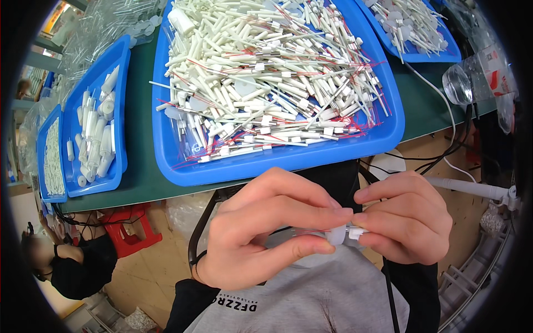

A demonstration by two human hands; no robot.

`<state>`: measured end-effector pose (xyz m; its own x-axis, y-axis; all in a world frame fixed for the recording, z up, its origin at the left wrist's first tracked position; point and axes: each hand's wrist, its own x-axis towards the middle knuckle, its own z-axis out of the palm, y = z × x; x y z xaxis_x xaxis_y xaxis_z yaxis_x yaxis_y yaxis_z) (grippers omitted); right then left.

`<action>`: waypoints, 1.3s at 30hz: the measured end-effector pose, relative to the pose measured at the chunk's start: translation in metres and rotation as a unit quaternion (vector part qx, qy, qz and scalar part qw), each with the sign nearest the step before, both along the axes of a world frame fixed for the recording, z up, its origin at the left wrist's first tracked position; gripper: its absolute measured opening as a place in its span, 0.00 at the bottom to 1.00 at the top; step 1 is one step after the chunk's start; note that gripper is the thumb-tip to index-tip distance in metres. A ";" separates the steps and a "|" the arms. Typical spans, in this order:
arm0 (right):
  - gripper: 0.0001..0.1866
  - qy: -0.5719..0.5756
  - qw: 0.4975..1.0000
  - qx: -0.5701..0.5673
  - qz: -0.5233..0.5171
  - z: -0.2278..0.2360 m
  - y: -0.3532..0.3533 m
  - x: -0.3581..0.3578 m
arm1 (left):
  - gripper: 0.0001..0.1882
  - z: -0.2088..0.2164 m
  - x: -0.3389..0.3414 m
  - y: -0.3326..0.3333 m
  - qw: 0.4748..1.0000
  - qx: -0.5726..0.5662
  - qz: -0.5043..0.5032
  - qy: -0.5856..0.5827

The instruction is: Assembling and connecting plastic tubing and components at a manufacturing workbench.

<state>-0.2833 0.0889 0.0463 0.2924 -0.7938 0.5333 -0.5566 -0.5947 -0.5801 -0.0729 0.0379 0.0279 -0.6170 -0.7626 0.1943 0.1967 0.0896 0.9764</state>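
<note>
You are holding a smooth, translucent plastic disc (335,236) and a white plastic-looking connector (355,232) at your fingertips (340,212); beyond them the blue plastic tray (250,168) is showing a smooth sheen, while below them your grey shirt (322,288) is looking like matt cloth.

Beyond the fingers (313,215), a table (141,111) bears trays (211,173) of parts (266,95).

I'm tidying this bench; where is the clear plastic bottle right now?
In the head view, the clear plastic bottle is at the upper right, near the right end of the green table, beside the right-hand blue tray.
</note>
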 end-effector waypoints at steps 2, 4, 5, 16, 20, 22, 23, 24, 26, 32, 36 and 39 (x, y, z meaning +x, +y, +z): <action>0.15 -0.006 1.000 -0.003 0.008 -0.001 -0.001 0.000 | 0.11 0.000 0.001 -0.001 1.000 -0.012 -0.009 0.000; 0.15 -0.014 1.000 -0.005 0.009 -0.003 -0.001 0.000 | 0.10 -0.002 0.002 -0.007 0.998 -0.058 -0.030 -0.004; 0.15 -0.019 1.000 -0.005 0.009 -0.004 -0.001 0.001 | 0.10 -0.002 0.003 -0.007 0.998 -0.059 -0.029 -0.006; 0.15 -0.057 0.998 0.020 0.008 -0.006 0.000 0.005 | 0.09 -0.002 0.002 -0.003 0.998 -0.057 0.001 0.006; 0.15 -0.055 0.998 0.022 0.009 -0.005 0.000 0.005 | 0.10 -0.006 0.002 -0.003 0.997 -0.080 0.009 0.005; 0.15 -0.051 0.998 0.019 0.009 -0.005 -0.001 0.005 | 0.11 -0.005 0.003 -0.004 0.997 -0.084 0.000 0.002; 0.15 -0.048 0.999 0.017 0.010 -0.004 -0.001 0.005 | 0.11 -0.005 0.003 -0.004 0.997 -0.082 -0.003 -0.001; 0.15 -0.045 0.999 0.015 0.010 -0.004 -0.001 0.005 | 0.12 -0.005 0.004 -0.004 0.997 -0.080 -0.005 -0.004; 0.11 -0.053 0.998 -0.015 0.023 -0.008 -0.003 0.006 | 0.12 -0.004 0.005 -0.005 0.997 -0.081 -0.013 -0.007; 0.11 -0.057 0.997 -0.031 0.033 -0.011 -0.004 0.007 | 0.12 -0.001 0.006 -0.006 0.996 -0.087 -0.016 -0.014; 0.11 -0.059 0.997 -0.033 0.037 -0.011 -0.004 0.007 | 0.12 -0.003 0.004 -0.004 0.994 -0.107 -0.002 0.000; 0.11 -0.070 0.996 -0.030 0.037 -0.012 -0.003 0.008 | 0.11 -0.008 0.001 -0.003 0.993 -0.111 0.003 0.034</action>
<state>-0.2758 0.0860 0.0345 0.2691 -0.7384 0.6183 -0.4257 -0.6671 -0.6114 -0.0718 0.0345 0.0199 -0.5920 -0.6996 0.4001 0.2608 0.3035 0.9165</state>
